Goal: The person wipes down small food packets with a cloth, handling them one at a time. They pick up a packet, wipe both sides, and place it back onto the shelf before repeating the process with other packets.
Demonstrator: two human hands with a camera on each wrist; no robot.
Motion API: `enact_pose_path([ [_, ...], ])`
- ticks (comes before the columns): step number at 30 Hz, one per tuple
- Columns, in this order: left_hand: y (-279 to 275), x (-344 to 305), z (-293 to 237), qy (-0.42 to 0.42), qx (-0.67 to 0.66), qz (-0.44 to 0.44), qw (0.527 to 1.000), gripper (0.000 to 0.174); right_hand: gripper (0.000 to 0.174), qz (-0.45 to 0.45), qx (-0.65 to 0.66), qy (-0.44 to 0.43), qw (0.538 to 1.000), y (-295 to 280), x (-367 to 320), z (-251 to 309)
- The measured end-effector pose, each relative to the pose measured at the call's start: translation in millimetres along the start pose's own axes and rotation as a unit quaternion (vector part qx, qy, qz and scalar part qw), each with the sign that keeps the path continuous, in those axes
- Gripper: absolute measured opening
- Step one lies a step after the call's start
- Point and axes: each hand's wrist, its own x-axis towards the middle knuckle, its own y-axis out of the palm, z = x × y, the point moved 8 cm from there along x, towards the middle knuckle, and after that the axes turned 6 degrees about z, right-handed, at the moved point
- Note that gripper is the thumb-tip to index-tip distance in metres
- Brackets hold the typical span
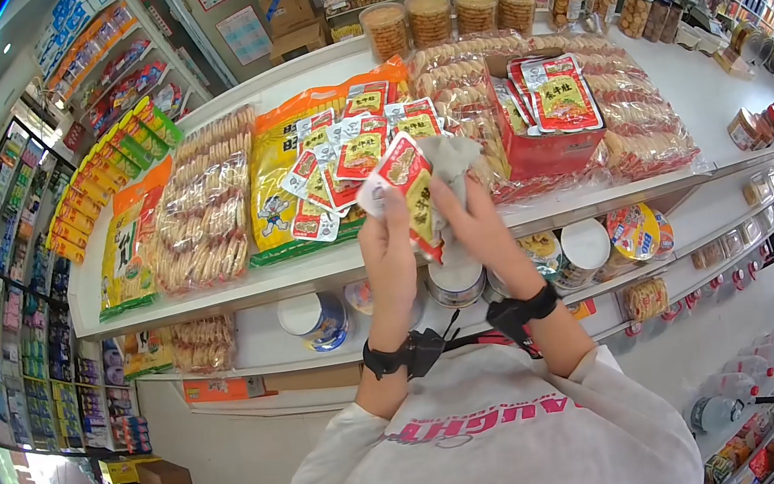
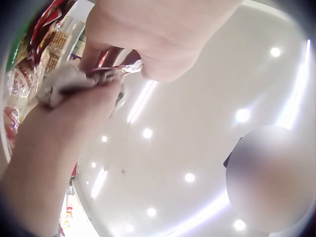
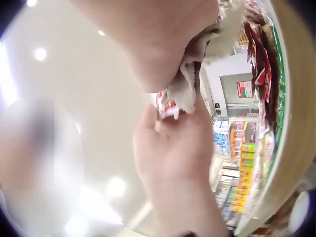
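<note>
In the head view my left hand (image 1: pixel 388 247) grips a red and white snack packet (image 1: pixel 418 199) by its edge, tilted above the shelf's front edge. My right hand (image 1: pixel 474 228) holds a crumpled grey cloth (image 1: pixel 454 165) against the packet's right side. Both wrist views show the hands close together, the cloth (image 3: pixel 185 91) bunched between them and covering part of the packet. Just behind the hands, a loose pile of similar packets (image 1: pixel 360 150) lies on a yellow and orange snack bag (image 1: pixel 276 214). To the right, a red box (image 1: pixel 550 153) holds more of these packets (image 1: pixel 565 97) standing upright.
Clear bags of round crackers (image 1: pixel 204 205) lie on the white shelf (image 1: pixel 151 315) on both sides. Plastic tubs of biscuits (image 1: pixel 429 20) line its back. Below the front edge, a lower shelf carries tubs (image 1: pixel 315 316) and instant noodle bowls (image 1: pixel 634 233).
</note>
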Motion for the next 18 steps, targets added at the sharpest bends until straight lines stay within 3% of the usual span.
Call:
enact_pose_path([
  [1, -4, 0, -3, 0.008, 0.021, -0.010, 1.000, 0.037, 0.035, 0.025, 0.102, 0.081, 0.991, 0, -1, -9],
  [4, -9, 4, -16, 0.047, 0.069, -0.036, 0.996, 0.035, 0.029, 0.024, -0.026, -0.046, 0.998, 2, -10, 9],
  [7, -4, 11, -24, 0.100, 0.104, -0.049, 0.988, 0.038, 0.022, -0.029, 0.023, -0.047, 0.998, -3, -16, 14],
  [9, -7, 16, -15, 0.129, 0.141, -0.058, 0.980, 0.039, 0.024, -0.071, -0.062, -0.078, 0.993, -12, -15, 14],
  [10, -2, 16, -11, 0.116, 0.108, -0.048, 0.986, 0.040, 0.026, -0.093, -0.104, -0.092, 0.986, -16, -16, 15],
  [15, 2, 8, 13, -0.018, 0.003, 0.046, 0.999, 0.050, 0.036, 0.017, -0.233, -0.248, 0.940, 19, -19, 64],
  [18, -6, 6, 17, -0.065, 0.019, 0.038, 0.997, 0.049, 0.036, 0.002, -0.292, -0.240, 0.926, 24, -21, 55],
])
